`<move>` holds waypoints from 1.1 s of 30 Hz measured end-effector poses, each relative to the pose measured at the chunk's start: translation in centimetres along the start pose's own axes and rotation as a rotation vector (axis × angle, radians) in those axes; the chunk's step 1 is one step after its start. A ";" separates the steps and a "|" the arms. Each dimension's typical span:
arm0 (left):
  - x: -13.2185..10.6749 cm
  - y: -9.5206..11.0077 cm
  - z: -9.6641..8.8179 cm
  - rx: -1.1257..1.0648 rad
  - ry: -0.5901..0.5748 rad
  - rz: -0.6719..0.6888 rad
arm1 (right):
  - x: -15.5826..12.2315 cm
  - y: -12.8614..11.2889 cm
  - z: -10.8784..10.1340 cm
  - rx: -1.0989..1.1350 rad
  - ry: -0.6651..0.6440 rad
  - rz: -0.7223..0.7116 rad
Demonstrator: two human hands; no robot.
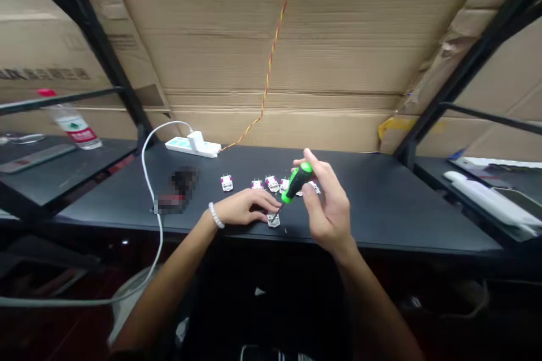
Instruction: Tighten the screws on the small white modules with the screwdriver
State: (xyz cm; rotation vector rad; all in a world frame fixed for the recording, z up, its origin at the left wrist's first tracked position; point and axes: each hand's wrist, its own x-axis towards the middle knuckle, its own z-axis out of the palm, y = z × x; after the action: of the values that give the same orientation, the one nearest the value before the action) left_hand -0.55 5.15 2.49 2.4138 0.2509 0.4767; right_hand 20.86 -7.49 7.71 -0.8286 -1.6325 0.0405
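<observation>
My right hand (328,203) grips a green and black screwdriver (297,181), tilted with its shaft pointing down and to the left. The tip meets a small white part (274,220) near the table's front edge. At that part's left side, my left hand (248,207), with a pale beaded bracelet on the wrist, pinches it against the table with closed fingers. Behind my hands sit several like parts in white and purple, among them one white-and-purple part (271,183) in the row and another standing apart on the left (227,183).
A white power strip (175,144) with a plugged-in adapter lies at the back left; its white cable (146,175) loops over the front edge. A blurred dark item (175,192) is on the left. Black metal frames (409,152) flank the dark table (381,203). A bottle (78,127) stands beyond.
</observation>
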 end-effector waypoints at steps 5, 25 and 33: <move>0.0 0.1 0.0 0.000 0.017 -0.003 | 0.1 -0.2 0.2 -0.181 0.115 -0.066; -0.1 -0.1 0.0 -0.003 0.006 -0.008 | -0.4 0.6 0.9 -0.064 0.007 -0.017; -0.2 0.0 0.0 0.000 0.010 -0.001 | -0.2 0.2 0.7 -0.197 0.132 -0.093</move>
State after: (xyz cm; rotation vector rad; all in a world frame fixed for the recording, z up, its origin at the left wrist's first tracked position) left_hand -0.68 5.11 2.43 2.4118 0.2561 0.4884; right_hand 20.35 -7.20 7.24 -0.8850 -1.5641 -0.2392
